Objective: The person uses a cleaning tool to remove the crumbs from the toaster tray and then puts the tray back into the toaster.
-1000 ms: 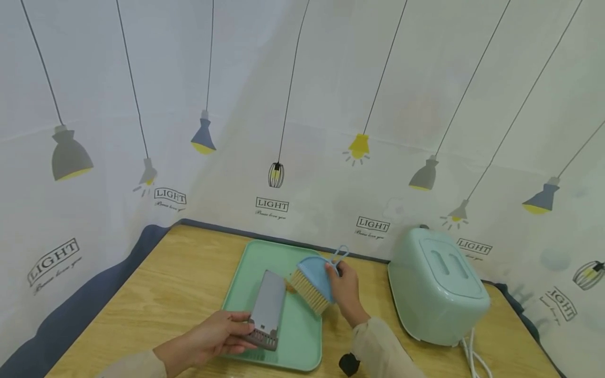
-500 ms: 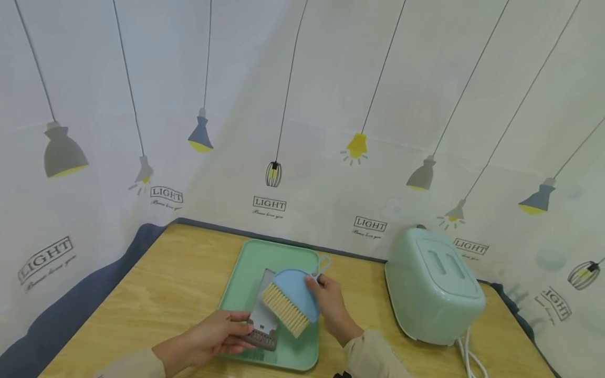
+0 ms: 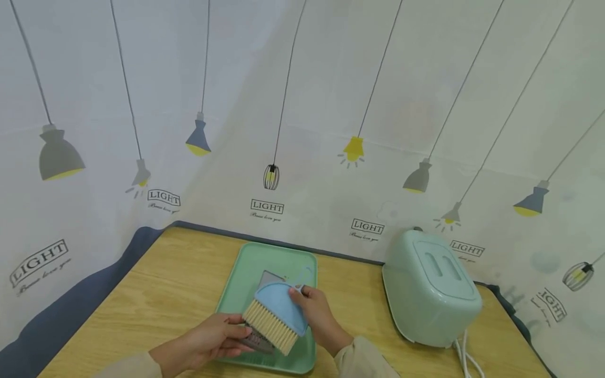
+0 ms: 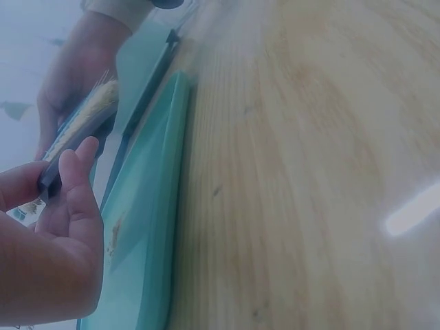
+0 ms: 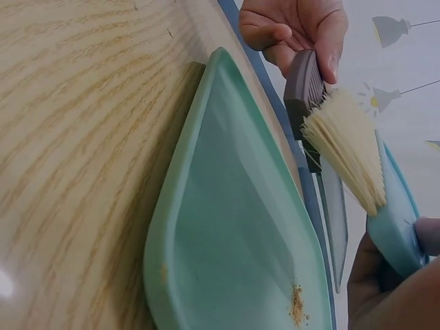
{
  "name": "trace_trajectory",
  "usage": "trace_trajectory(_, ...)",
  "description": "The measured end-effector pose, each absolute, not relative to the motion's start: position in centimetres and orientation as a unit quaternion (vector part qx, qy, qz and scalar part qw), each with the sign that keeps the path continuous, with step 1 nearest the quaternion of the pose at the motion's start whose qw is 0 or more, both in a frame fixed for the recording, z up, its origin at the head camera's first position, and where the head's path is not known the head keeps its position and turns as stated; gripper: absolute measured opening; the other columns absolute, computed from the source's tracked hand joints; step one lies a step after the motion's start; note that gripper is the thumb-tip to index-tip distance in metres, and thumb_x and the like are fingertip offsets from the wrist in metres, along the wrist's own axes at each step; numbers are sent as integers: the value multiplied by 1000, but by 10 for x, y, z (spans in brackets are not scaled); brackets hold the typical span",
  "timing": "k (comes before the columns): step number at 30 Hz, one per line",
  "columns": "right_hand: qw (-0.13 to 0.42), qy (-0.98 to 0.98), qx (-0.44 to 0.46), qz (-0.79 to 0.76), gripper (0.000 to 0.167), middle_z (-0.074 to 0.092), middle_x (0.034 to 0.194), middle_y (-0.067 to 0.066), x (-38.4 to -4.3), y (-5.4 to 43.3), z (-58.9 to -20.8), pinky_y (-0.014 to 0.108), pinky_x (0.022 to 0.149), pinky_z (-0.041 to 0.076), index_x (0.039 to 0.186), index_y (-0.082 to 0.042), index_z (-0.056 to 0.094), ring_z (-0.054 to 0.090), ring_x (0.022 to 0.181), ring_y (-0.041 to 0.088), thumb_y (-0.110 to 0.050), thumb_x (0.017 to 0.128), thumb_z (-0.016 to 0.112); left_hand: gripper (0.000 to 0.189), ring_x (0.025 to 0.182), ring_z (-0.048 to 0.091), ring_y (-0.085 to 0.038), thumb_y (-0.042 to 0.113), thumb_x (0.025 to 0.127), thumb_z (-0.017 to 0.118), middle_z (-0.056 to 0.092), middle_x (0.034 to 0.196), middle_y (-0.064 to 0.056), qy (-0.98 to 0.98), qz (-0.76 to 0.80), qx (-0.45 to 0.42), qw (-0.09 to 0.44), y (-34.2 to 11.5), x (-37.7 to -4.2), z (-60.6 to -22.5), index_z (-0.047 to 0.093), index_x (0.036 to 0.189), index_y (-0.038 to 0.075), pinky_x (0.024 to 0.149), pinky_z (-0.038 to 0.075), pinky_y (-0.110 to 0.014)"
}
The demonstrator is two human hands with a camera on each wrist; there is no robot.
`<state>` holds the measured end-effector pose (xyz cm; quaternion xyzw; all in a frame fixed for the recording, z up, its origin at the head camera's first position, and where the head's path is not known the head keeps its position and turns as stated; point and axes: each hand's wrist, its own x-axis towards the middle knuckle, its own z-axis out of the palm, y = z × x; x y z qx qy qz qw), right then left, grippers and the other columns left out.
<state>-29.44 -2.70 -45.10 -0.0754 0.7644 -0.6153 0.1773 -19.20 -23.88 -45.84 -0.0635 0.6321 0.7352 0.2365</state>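
My left hand [image 3: 212, 336] pinches the slotted, brownish end of a flat grey toaster crumb tray [image 3: 257, 341], thumb on top. In my right hand [image 3: 319, 315] is a small blue hand brush [image 3: 279, 302] with pale bristles, gripped near its looped handle. The bristles lie across the slotted end in the right wrist view, and the brush hides most of the crumb tray in the head view. Both are held over a mint green serving tray [image 3: 255, 257]. A small heap of brown crumbs [image 5: 297, 306] lies on that tray.
A mint green toaster [image 3: 425, 294] stands at the right of the wooden table [image 3: 165, 283], its white cord [image 3: 462, 349] trailing to the front. Behind the table hangs a pale curtain [image 3: 312, 173] printed with lamps.
My right hand has brought the brush left and toward me, from beside the crumb tray to over its slotted end. The left hand keeps its hold, nearly still.
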Motion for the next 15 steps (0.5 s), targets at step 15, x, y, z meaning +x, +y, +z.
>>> trace_trajectory(15, 159, 777, -112, -599, 34, 66, 102, 6, -293, -28, -455, 23, 71, 48, 105, 5, 63, 54, 85, 8, -28, 97, 58, 34, 75, 70, -7, 16, 96, 59, 75, 89, -2, 635, 732, -60, 238, -234, -192, -460, 58, 123, -3, 64, 55, -15)
